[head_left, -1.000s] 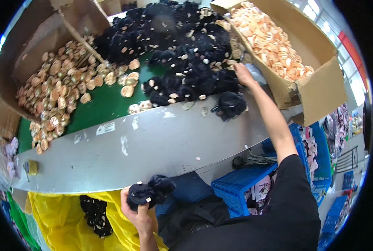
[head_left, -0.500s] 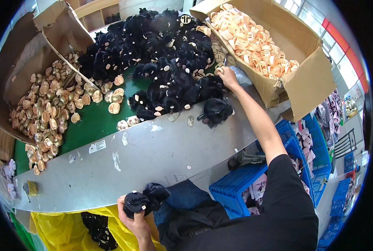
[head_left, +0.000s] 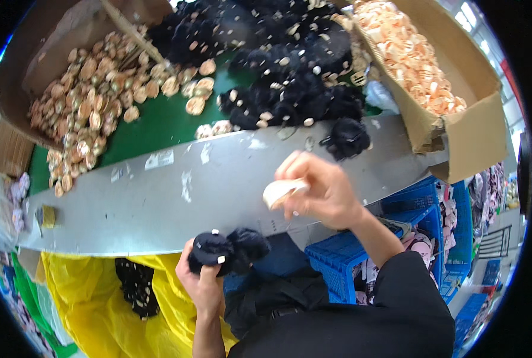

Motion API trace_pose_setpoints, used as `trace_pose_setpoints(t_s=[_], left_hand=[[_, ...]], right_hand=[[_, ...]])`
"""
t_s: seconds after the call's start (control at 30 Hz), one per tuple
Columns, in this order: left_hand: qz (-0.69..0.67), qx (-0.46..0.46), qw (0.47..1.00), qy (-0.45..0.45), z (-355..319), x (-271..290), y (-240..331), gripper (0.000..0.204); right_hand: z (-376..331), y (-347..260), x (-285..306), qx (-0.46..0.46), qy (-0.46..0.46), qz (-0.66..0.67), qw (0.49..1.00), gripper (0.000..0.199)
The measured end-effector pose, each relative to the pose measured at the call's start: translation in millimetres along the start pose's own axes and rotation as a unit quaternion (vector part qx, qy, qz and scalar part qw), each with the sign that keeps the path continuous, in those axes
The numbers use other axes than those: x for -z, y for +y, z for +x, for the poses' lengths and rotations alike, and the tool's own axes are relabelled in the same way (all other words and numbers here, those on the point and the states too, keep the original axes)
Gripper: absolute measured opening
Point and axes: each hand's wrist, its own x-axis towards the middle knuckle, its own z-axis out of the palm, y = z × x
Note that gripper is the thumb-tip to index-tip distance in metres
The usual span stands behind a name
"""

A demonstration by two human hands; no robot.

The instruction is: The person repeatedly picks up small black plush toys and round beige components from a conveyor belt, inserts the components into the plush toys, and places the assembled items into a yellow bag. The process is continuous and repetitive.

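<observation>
My left hand (head_left: 202, 289) is closed round a small black furry plush piece (head_left: 213, 252) at the table's front edge. Two pale tabs stick out of its fur, and a second fluffy lobe hangs to the right. Above the grey tabletop, my right hand (head_left: 331, 197) pinches a curved, peach-coloured plastic piece (head_left: 279, 192) between thumb and fingers. The two hands are apart, the right one farther from me. A heap of similar black plush pieces (head_left: 295, 95) with pale tabs covers the far middle of the table, and one single piece (head_left: 346, 138) lies in front of it.
At far right, a cardboard box (head_left: 480, 128) holds peach plastic pieces (head_left: 418, 59). Gold-and-peach shells (head_left: 99, 89) spill from a carton (head_left: 15, 83) on the left. A tape roll (head_left: 46, 216) sits near the left edge. Below are a yellow bag (head_left: 87, 298) and blue crates (head_left: 334, 253).
My right hand has come back from beside the black heap toward me, carrying the peach plastic piece. The left hand keeps its hold on the plush piece. The whole view has shifted.
</observation>
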Motion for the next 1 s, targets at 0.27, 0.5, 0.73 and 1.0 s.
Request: trace_pose_setpoints(t_s=[0.27, 0.5, 0.73, 1.0], left_hand=[[-0.023, 0.024, 0.999, -0.02, -12.8, 11.6, -11.1, 0.021], [-0.001, 0.058, 0.996, -0.067, -16.8, 24.3, 4.8, 0.024], [-0.04, 0.103, 0.988, -0.103, -17.5, 38.9, 5.5, 0.025], [0.065, -0.001, 0.995, -0.081, -16.2, 34.6, 12.8, 0.028]], right_hand=[[-3.8, 34.5, -91.3, -0.043, -0.067, 0.002, 0.997, 0.033], [28.6, 22.3, -100.3, 0.073, -0.146, -0.256, 0.953, 0.027], [52.8, 24.6, -104.8, 0.208, -0.272, -0.357, 0.869, 0.028], [49.6, 36.0, -119.5, 0.274, -0.157, -0.346, 0.883, 0.022]])
